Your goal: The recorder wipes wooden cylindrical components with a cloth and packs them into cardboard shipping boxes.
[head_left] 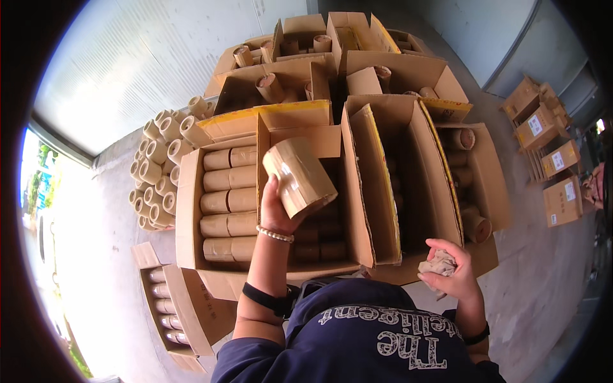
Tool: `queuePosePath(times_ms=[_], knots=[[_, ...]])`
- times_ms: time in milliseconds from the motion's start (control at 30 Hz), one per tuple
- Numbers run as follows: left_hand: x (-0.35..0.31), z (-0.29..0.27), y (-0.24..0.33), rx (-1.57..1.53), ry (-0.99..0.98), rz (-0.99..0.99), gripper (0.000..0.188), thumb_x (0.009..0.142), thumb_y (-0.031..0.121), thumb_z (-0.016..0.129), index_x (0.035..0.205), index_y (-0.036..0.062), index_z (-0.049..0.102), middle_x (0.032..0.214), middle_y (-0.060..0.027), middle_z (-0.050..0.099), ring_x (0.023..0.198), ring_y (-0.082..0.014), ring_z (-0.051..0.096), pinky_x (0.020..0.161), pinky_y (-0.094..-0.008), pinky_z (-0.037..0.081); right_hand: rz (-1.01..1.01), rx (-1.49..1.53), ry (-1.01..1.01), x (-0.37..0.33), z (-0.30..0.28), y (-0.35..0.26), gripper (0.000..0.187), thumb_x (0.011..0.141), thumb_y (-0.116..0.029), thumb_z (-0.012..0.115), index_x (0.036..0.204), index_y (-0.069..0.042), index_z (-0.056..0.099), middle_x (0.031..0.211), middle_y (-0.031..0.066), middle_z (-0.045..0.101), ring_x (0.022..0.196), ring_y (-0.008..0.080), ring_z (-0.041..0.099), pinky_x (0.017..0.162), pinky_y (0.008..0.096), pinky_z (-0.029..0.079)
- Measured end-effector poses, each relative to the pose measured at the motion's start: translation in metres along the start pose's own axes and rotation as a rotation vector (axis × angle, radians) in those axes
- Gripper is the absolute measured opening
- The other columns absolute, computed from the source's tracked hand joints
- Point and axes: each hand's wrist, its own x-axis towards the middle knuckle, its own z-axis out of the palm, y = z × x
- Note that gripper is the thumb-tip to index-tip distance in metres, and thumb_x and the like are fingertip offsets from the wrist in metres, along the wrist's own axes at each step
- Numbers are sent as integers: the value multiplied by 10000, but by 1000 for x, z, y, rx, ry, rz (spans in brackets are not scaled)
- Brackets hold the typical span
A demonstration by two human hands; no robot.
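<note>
- dark blue shirt (pixel 348 332), pale lettering across it, at the lower edge.
- black band (pixel 264 298) around the left forearm; dark band (pixel 479 335) around the right wrist.
- right hand (pixel 461 276): fingers and thumb curled around a crumpled wad of paper (pixel 439 263), greyish-tan; held off to the right, near the corner of an open box.
- left hand (pixel 276 207): holding one brown roll (pixel 300 175) from its lower left side, thumb against the wrapping, other fingers mostly hidden behind; bead bracelet (pixel 275 235) at the wrist.
- same roll: tilted, raised above the open boxes, shiny patch on its side, well apart from the paper wad.
- small open box (pixel 198 306), low on the left, on the floor (pixel 511 268); column of shiny-wrapped rolls (pixel 164 305) inside.
- large open box (pixel 186 223), beneath and beside the left hand; brown rolls (pixel 215 203) lying on their sides in stacked rows; darker rolls in the shaded half, partly hidden by hand and roll.
- tall open box (pixel 440 185), right of the raised roll; inside deep in shadow, contents hard to tell.
- further open box (pixel 495 172) at its right, with loose rolls (pixel 461 138).
- heap of thick-walled tubes (pixel 153 151), left of the large box.
- more open boxes (pixel 402 64) behind, one with an upright roll (pixel 270 87).
- cardboard boxes (pixel 536 127) with white labels, far right.
- pale ribbed wall (pixel 159 57), far left.
</note>
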Motion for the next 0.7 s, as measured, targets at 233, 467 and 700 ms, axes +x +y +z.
queuePosePath(times_ms=[233, 467, 700], knots=[[24, -36, 2, 729, 264, 56, 630, 615, 106, 747, 1151, 7, 432, 1009, -90, 569, 919, -203, 575, 786, -367, 500, 61, -178, 50, -5, 27, 67, 163, 662, 56, 613, 793, -40, 594, 974, 101, 538, 841, 206, 555, 715, 296, 454], [35, -82, -36, 804, 184, -136, 825, 477, 119, 794, 1204, 37, 411, 1093, -76, 549, 1013, -194, 525, 879, -355, 441, 156, -158, 92, -17, 48, 98, 120, 688, 51, 582, 782, -23, 571, 950, 122, 569, 877, 255, 572, 759, 333, 466], [34, -87, -34, 638, -127, -254, 883, 461, 87, 818, 1244, 36, 414, 1154, -75, 534, 1077, -214, 508, 932, -372, 416, 189, -190, 131, -29, 56, 115, 143, 715, 42, 569, 847, -13, 569, 868, 124, 571, 809, 256, 579, 725, 329, 464]])
